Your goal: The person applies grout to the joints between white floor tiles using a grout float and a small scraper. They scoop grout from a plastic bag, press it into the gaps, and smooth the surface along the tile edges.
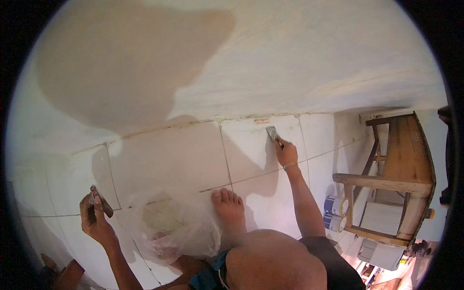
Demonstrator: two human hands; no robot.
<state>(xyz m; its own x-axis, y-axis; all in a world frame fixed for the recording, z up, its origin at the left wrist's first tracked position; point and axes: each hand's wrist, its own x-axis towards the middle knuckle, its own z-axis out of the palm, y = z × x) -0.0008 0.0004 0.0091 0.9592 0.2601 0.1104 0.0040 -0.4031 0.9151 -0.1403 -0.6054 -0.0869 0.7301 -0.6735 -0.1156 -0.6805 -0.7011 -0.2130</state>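
My right hand (287,152) is closed around a putty knife (271,132). Its flat metal blade points at the floor tiles just short of the wall's foot. Close to the blade, a rough brownish patch (262,121) marks the joint between wall and floor. Off to the left, my left hand (96,215) is raised and grips a small tool with a brown handle (107,207); its exact kind is unclear. Between my left hand and my bare foot (228,205) lies a clear plastic bag (191,229) with a pale beige mass inside.
The pale wall (290,58) rises ahead, with a large shadow on it. White floor tiles (169,150) have dark joints. To the right lies a wooden bench (411,150) on its side, with two paint cans (335,205) by its frame. Farther back is a grey box (379,253).
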